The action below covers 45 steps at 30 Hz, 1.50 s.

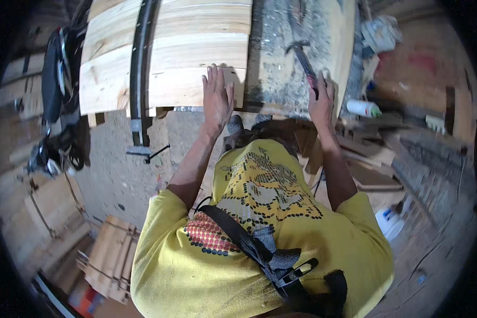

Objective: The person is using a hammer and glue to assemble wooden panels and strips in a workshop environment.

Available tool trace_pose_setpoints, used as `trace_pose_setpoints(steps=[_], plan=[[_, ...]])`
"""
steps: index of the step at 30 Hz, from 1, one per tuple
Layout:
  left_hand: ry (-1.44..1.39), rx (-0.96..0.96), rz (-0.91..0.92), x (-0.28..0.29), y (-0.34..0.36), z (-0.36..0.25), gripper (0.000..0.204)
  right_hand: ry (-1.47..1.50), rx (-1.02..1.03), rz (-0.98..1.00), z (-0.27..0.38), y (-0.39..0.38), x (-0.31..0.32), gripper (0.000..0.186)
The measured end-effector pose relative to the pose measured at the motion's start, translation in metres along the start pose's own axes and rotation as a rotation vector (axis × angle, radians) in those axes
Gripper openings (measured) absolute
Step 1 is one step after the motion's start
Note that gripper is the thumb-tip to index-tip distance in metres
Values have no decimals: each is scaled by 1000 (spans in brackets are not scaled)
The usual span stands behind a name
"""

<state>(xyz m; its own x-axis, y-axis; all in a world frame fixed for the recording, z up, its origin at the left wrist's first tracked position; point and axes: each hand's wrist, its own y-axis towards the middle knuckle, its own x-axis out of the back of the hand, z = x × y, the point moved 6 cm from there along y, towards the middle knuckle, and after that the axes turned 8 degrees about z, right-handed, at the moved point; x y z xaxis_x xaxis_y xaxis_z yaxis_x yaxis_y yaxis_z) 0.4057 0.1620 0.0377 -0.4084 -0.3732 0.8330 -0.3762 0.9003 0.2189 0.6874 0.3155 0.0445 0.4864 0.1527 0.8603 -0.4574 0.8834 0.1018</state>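
Note:
My left hand lies with outstretched fingers on the near edge of a pale planked wood panel. A dark metal bar clamp crosses the wood left of it, with its handle beyond the near edge. To the right, my right hand grips the reddish handle of a claw hammer. The hammer's head lies over a worn, dark-stained board, which adjoins the panel's right side.
A white bottle is right of the worn board. Dark bags are at the left. Wood pieces with rods sit lower left, a white container lower right. Below is a dusty concrete floor.

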Motion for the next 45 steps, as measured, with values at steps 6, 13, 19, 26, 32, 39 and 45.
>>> trace_pose_setpoints(steps=[6, 13, 19, 26, 32, 39, 45], plan=[[-499, -283, 417, -24, -68, -70, 43, -64, -134, 117, -25, -115, 3, 46], [-696, -77, 870, -51, -110, -72, 43, -430, -474, 11, -141, -278, 68, 23], [-492, 55, 902, -94, -135, -30, 43, -339, -261, 185, -150, -270, 180, 26], [-1177, 543, 648, -100, -193, -74, 57, -653, 427, 224, -53, -116, 131, 41], [-1673, 749, 268, -100, -160, -77, 53, -1445, 344, 594, -132, -11, 72, 24], [-1600, 731, 246, -77, -122, -20, 35, -803, -72, 1160, -159, 35, 114, 24], [-63, 126, -128, 77, -76, 57, 38, 663, -84, 641, -40, 40, 126, 54]])
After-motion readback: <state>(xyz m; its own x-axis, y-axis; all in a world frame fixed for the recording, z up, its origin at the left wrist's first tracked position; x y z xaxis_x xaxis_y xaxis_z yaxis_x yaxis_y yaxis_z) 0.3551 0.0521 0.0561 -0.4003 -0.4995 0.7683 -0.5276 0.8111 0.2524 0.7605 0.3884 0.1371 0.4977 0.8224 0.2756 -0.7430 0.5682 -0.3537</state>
